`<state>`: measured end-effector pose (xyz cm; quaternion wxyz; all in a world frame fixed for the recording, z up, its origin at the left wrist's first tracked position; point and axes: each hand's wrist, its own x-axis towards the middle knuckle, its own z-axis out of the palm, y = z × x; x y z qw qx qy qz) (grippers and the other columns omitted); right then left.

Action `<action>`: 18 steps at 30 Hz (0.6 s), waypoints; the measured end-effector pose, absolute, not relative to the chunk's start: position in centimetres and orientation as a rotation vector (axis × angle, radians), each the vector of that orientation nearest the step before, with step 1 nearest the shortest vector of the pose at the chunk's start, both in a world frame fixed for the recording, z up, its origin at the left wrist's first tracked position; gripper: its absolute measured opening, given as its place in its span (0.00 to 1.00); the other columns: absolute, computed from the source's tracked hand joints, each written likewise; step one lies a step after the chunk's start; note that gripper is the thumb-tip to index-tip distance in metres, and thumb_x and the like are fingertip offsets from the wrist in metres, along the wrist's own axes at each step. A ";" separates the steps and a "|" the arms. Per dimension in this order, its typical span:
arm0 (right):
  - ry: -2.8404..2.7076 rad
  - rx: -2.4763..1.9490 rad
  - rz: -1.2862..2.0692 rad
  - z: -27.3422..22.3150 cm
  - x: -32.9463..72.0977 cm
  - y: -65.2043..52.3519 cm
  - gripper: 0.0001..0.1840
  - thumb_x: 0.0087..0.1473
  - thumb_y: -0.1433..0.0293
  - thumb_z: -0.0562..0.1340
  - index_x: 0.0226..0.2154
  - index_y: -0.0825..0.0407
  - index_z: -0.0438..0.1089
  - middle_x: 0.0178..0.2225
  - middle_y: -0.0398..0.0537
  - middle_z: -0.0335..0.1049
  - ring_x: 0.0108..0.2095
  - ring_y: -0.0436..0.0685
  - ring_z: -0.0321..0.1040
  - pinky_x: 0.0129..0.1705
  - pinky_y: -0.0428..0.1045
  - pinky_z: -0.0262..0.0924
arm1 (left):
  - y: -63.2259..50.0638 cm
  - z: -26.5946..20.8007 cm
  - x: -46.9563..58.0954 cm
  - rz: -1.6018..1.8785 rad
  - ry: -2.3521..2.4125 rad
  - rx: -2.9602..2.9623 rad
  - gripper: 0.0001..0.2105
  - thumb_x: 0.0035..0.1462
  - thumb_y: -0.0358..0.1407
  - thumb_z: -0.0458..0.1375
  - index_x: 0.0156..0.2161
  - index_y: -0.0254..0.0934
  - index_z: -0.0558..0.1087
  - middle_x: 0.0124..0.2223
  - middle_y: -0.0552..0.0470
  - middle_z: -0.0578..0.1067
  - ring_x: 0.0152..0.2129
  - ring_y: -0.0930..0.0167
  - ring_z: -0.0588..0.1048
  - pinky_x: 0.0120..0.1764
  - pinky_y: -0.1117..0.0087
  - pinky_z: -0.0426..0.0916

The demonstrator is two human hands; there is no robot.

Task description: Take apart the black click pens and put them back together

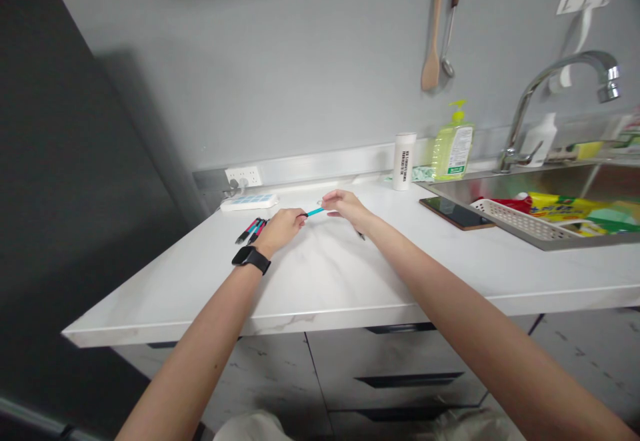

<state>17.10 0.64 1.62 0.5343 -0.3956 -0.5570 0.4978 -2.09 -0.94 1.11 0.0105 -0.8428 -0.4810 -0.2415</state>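
Over the white countertop [210,254], my left hand [280,229] is closed on the dark end of a slim blue pen [315,211]. My right hand [347,207] is at the pen's other end, its thumb and fingers around the tip; the exact contact is hard to see. Beside my left hand lie several pink, blue and black pens [249,229], partly covered by that hand. A small dark pointed piece [361,235] pokes out from under my right wrist. Just behind the pen is a tiny object [319,202], too small to name.
A white power strip [249,202] lies at the back left below a wall socket [243,176]. Rightward stand a white canister [404,162] and a green soap bottle [454,147]. A phone [456,213] lies by the sink [545,244], under the tap [525,104].
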 end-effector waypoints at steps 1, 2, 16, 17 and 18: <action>-1.325 -1.002 1.192 1.5 17.0 0.7 0.07 0.47 0.78 0.64 0.25 0.54 0.65 0.24 0.43 0.72 0.24 0.48 0.69 0.26 0.43 0.64 | -1.0 1.1 -2.1 -0.754 -1.497 -2.630 0.14 0.58 0.32 0.45 0.36 0.34 0.74 0.31 0.48 0.77 0.28 0.69 0.74 0.36 0.70 0.64; -1.331 -1.040 1.196 1.4 16.9 0.8 0.07 0.50 0.76 0.63 0.25 0.54 0.65 0.21 0.42 0.70 0.21 0.48 0.68 0.25 0.43 0.64 | -1.0 1.1 -2.0 -0.750 -1.496 -2.629 0.14 0.58 0.32 0.46 0.36 0.34 0.74 0.31 0.48 0.77 0.28 0.69 0.74 0.36 0.71 0.64; -1.476 -1.044 1.179 1.2 16.9 0.5 0.09 0.44 0.70 0.69 0.25 0.55 0.68 0.21 0.45 0.72 0.20 0.48 0.67 0.20 0.41 0.61 | -1.1 1.4 -2.1 -0.764 -1.563 -2.608 0.13 0.58 0.32 0.46 0.33 0.34 0.73 0.29 0.48 0.76 0.27 0.70 0.73 0.34 0.71 0.65; -1.496 -1.026 1.193 1.2 16.8 0.5 0.10 0.44 0.69 0.70 0.25 0.55 0.69 0.22 0.46 0.72 0.20 0.48 0.68 0.20 0.41 0.62 | -1.1 1.3 -2.1 -0.753 -1.552 -2.613 0.13 0.58 0.32 0.46 0.33 0.34 0.73 0.29 0.48 0.76 0.27 0.70 0.73 0.34 0.71 0.65; -1.501 -1.007 1.204 1.2 16.8 0.5 0.11 0.45 0.67 0.70 0.24 0.55 0.69 0.22 0.47 0.72 0.21 0.48 0.68 0.20 0.41 0.62 | -1.0 1.3 -2.1 -0.745 -1.538 -2.623 0.13 0.58 0.32 0.46 0.33 0.35 0.73 0.29 0.48 0.76 0.27 0.69 0.73 0.34 0.71 0.65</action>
